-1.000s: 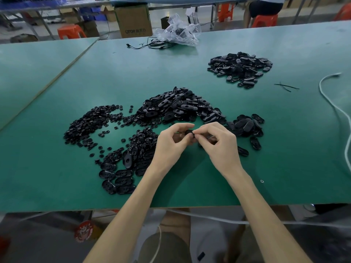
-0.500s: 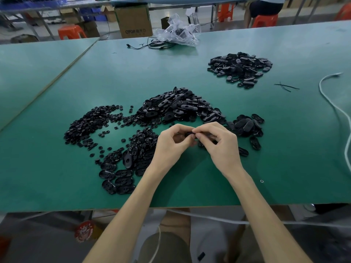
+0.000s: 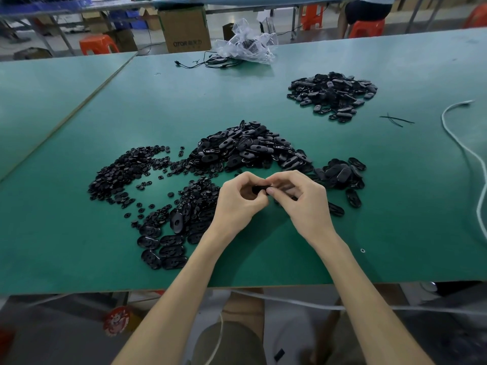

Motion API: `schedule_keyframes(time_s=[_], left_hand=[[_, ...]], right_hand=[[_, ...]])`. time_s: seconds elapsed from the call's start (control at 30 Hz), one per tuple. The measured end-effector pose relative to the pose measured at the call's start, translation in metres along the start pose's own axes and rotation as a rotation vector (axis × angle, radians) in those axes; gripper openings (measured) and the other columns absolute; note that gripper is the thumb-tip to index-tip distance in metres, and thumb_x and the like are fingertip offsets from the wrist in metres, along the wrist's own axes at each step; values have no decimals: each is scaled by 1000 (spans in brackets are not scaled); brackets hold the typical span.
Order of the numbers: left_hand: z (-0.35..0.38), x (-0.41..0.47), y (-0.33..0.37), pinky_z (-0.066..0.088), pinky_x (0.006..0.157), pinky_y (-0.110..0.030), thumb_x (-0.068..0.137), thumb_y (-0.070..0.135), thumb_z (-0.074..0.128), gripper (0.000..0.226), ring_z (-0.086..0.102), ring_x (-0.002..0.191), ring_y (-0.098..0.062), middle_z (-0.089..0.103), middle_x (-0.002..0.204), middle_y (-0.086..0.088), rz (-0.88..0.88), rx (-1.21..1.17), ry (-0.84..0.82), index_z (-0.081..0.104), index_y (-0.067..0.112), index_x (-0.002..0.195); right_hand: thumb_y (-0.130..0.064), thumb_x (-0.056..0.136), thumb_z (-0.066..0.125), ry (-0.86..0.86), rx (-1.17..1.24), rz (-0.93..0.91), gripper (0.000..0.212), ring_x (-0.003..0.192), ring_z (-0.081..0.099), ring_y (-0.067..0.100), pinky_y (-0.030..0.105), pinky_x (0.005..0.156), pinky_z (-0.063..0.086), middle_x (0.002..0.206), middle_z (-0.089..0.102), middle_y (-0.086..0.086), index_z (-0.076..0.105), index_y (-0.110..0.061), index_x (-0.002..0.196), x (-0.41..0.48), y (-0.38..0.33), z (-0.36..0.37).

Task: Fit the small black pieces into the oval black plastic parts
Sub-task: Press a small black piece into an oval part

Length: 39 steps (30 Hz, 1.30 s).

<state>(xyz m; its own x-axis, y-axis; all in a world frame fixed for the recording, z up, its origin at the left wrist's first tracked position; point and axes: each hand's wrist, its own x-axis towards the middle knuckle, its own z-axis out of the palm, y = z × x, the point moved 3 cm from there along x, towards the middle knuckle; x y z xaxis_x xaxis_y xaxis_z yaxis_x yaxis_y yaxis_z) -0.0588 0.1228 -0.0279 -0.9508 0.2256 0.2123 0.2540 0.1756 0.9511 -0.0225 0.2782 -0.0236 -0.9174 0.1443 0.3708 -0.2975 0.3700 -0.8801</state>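
Two hands, left hand [image 3: 238, 200] and right hand [image 3: 303, 198], pinch one oval part [image 3: 259, 190] mid-frame, steadying it to press a piece in.

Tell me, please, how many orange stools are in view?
4 stools: one far left, one middle, one under a seated person, one cut off at right; more may be hidden.

The small black pieces [image 3: 123, 175] lie scattered at the left, with glossy oval parts [image 3: 250, 148] heaped just beside them. One oval part [image 3: 259, 190] is pinched between the left hand [image 3: 237, 204] and right hand [image 3: 303, 201].
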Motion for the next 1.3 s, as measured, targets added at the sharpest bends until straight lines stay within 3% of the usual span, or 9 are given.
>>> schedule_keyframes(time_s=[0.13, 0.23, 0.37, 0.63, 0.8, 0.9, 1.03, 1.13, 1.3], left_hand=[[1, 0, 0, 53, 70, -28, 87, -6, 70, 22, 65, 72, -13, 76, 88, -6, -4, 5, 11, 73, 16, 89], [0, 0, 2, 59, 78, -31, 90, -6, 71, 19, 74, 80, -17, 78, 91, -4, 13, -29, -2, 76, 11, 97], [-3, -2, 4, 58, 78, -21, 93, -4, 72, 18, 78, 81, -18, 80, 94, -4, 32, -90, 8, 77, 10, 103], [-3, 0, 2, 60, 83, -29, 95, 1, 72, 15, 77, 87, -19, 79, 97, -6, 37, -69, 25, 74, 3, 109], [1, 0, 6, 55, 95, -27, 97, 5, 70, 29, 67, 107, -7, 69, 116, 4, 136, 209, 57, 70, 15, 124], [5, -2, 8, 46, 104, -27, 97, 6, 70, 25, 61, 113, -8, 67, 117, 6, 274, 424, 10, 76, 16, 119], [16, -3, 6, 24, 112, -24, 99, 29, 70, 35, 50, 128, -12, 66, 131, 9, 332, 689, -139, 70, 20, 132], [19, -3, 3, 17, 105, -18, 98, 36, 69, 34, 48, 126, -13, 66, 128, 9, 318, 743, -140, 73, 20, 128], [14, -4, 10, 25, 93, -24, 103, 29, 63, 19, 58, 101, -16, 73, 104, 7, 333, 710, 21, 78, 17, 105]], right_hand=[[-3, 91, 78, -6, -3, 5, 22, 91, 71, 12, 36, 82, 61, 99, 74, -8, 76, -22, 102, -1, 0, 1], [-3, 92, 75, 22, -22, -9, 22, 91, 70, 11, 33, 82, 60, 101, 73, -7, 75, -20, 105, 0, -1, 0], [-3, 95, 71, 36, -41, -28, 22, 93, 70, 10, 27, 83, 58, 99, 73, -9, 72, -21, 109, 0, -1, -2], [5, 95, 66, 50, -83, -51, 26, 93, 69, 12, 34, 81, 58, 100, 73, -9, 80, -17, 99, -1, -2, -1], [0, 99, 59, 325, -86, -11, 28, 100, 68, 13, 37, 88, 58, 112, 67, -6, 75, -17, 113, -1, -3, -13], [0, 99, 53, 553, -26, 135, 39, 110, 60, 0, 19, 93, 52, 130, 52, 0, 62, -11, 135, -1, 4, -24], [-1, 102, 52, 592, 56, 316, 50, 101, 58, -15, 20, 95, 53, 150, 33, 7, 44, -4, 151, -1, 12, -26], [0, 102, 52, 613, 63, 353, 51, 109, 61, 0, 30, 101, 54, 158, 26, 7, 42, -1, 152, -1, 11, -27], [1, 99, 54, 575, 8, 354, 59, 140, 46, 23, 41, 114, 46, 166, 17, 5, 37, -5, 156, 0, 12, -26]])
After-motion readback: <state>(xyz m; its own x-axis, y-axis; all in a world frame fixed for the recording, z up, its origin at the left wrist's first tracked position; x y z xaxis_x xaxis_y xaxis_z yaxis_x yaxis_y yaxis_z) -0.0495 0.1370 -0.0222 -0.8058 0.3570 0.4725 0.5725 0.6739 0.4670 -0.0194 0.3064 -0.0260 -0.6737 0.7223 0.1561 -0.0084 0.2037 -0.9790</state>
